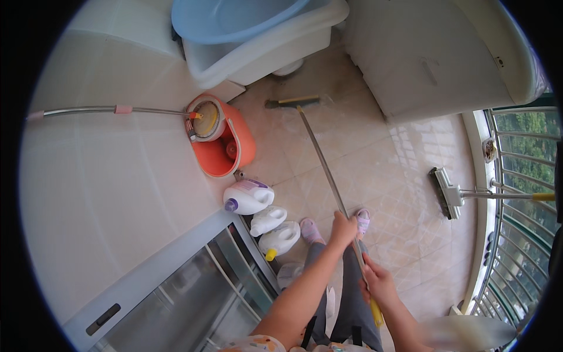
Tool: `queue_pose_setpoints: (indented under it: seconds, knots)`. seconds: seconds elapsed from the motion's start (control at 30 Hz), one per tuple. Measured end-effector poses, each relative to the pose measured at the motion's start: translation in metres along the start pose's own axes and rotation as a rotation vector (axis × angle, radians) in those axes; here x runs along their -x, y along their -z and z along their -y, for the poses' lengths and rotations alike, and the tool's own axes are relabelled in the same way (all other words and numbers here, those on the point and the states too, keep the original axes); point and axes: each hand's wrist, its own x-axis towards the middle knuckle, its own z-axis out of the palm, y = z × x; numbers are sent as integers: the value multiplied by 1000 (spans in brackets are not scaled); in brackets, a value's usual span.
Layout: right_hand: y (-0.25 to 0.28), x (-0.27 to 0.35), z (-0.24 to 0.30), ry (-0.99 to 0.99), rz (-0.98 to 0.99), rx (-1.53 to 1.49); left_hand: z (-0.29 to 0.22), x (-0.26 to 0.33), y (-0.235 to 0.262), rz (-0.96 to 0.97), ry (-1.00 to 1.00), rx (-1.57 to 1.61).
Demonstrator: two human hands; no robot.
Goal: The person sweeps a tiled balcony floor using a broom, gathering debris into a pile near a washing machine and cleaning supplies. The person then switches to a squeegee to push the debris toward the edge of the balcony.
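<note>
Mop (316, 146) with a long, thin metal handle runs diagonally from the lower middle of the frame up to the upper middle, where its flat, dark, narrow head with a yellow strip lies on wet beige floor tiles (387, 170) below a white tub (258, 53) holding a blue basin (234, 17). Left of it stand an orange spin bucket (226, 146) and three white detergent bottles (258, 205). Left hand (343, 229) is wrapped tight around the shaft higher up, and right hand (378, 281) is clenched lower, just above the yellow end grip.
</note>
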Motion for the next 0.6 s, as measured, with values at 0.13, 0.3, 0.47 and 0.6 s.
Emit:
queue_pose_setpoints:
  seconds: [0.13, 0.3, 0.47, 0.6]
  knots:
    - [-42, -40, 35, 23, 71, -169, -77, -37, 51, -14, 24, -40]
    - [-78, 0, 41, 67, 87, -145, -86, -8, 95, -53, -46, -39]
    - [-128, -61, 91, 265, 174, 152, -112, -74, 168, -102, -77, 108]
    - [-143, -112, 113, 236, 138, 136, -121, -134, 182, -48, 39, 134]
